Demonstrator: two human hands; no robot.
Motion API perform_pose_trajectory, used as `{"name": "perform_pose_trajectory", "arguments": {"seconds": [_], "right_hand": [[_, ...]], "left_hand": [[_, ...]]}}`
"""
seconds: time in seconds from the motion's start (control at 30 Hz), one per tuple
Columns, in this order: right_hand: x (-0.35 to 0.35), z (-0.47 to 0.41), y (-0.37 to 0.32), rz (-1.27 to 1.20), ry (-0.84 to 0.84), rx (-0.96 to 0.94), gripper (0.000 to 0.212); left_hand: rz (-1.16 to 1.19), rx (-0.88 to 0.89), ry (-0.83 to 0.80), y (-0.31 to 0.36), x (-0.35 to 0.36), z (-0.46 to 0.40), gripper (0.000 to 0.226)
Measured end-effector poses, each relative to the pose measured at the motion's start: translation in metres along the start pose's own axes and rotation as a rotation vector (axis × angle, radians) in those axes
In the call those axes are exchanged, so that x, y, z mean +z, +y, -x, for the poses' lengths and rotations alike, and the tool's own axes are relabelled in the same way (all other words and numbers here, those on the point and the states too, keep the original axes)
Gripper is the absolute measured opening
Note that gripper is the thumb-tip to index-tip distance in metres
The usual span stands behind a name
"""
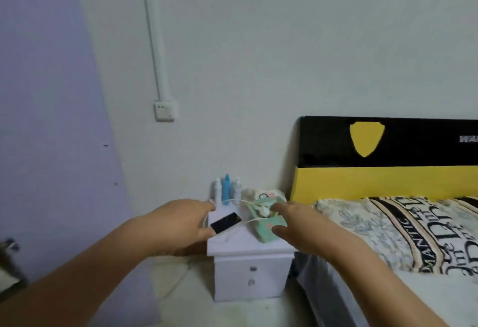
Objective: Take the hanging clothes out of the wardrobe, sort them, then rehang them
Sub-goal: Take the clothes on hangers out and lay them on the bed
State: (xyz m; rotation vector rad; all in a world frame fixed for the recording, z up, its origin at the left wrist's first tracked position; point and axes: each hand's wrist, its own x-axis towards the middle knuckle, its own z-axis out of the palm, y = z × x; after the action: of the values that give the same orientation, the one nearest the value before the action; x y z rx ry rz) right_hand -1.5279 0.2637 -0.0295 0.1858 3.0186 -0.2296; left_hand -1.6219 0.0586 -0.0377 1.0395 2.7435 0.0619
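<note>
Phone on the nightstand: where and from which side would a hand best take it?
Take the phone by its long edges, thumb on one and fingers on the other, coming from above on the left. It lies flat, screen up, at a slant near the nightstand left edge, right by the left hand. A white cable runs beside it, so lift gently.

Phone (225, 222) and 3 bottles (226, 190) on nightstand (248, 272), left of bed (403, 228), headboard (388, 158) behind.

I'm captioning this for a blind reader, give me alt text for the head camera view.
Two bare hands, left hand and right hand, reach toward a white nightstand holding a black phone, white cable and bottles, beside a bed with a black-and-yellow headboard.
</note>
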Motion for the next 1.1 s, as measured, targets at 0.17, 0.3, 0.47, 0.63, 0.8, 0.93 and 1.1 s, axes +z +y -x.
{"name": "perform_pose_trajectory", "arguments": {"seconds": [0.17, 0.3, 0.47, 0.63, 0.8, 0.93, 1.1], "right_hand": [[0.006, -0.053, -0.109, -0.007, 0.005, -0.163, 0.049], [0.015, -0.087, -0.187, -0.027, -0.008, -0.331, 0.05], [0.021, -0.126, -0.272, -0.04, -0.01, -0.526, 0.047], [0.017, -0.164, -0.352, -0.031, -0.031, -0.723, 0.046], [0.01, -0.198, -0.421, -0.032, -0.032, -0.922, 0.047], [0.001, -0.224, -0.471, -0.05, -0.012, -1.044, 0.043], [-0.009, -0.25, -0.534, -0.107, -0.002, -1.133, 0.038]], "left_hand": [[0.018, -0.169, 0.007, -0.108, -0.006, 0.05, 0.056], [0.062, -0.324, 0.021, -0.178, -0.007, 0.092, 0.056], [0.172, -0.497, 0.08, -0.24, -0.008, 0.143, 0.053], [0.245, -0.691, 0.149, -0.293, -0.014, 0.19, 0.048], [0.228, -0.871, 0.227, -0.341, -0.023, 0.219, 0.051], [0.233, -0.986, 0.317, -0.374, -0.03, 0.233, 0.047], [0.214, -1.071, 0.408, -0.414, -0.039, 0.251, 0.043]]}}
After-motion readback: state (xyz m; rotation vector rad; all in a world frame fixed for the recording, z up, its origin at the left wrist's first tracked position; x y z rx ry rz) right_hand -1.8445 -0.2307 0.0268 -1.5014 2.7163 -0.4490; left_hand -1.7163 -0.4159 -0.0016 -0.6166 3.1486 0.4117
